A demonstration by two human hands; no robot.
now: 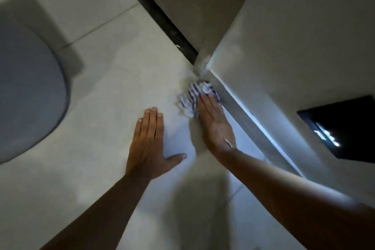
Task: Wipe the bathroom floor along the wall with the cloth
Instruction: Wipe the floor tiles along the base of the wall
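Observation:
A crumpled blue-and-white striped cloth (190, 97) lies on the pale tiled floor (113, 79), right at the foot of the wall (284, 63) near the corner. My right hand (213, 119) presses flat on the cloth's near edge, fingers together and pointing toward the corner. Part of the cloth is hidden under those fingers. My left hand (149, 144) rests flat on the bare floor to the left of the cloth, fingers extended and thumb spread out, holding nothing.
A grey toilet lid (26, 95) fills the left side. A dark strip (158, 14) runs along the far wall's base to the corner. A bright skirting edge (253, 119) follows the right wall. A black panel (345, 128) is set in that wall.

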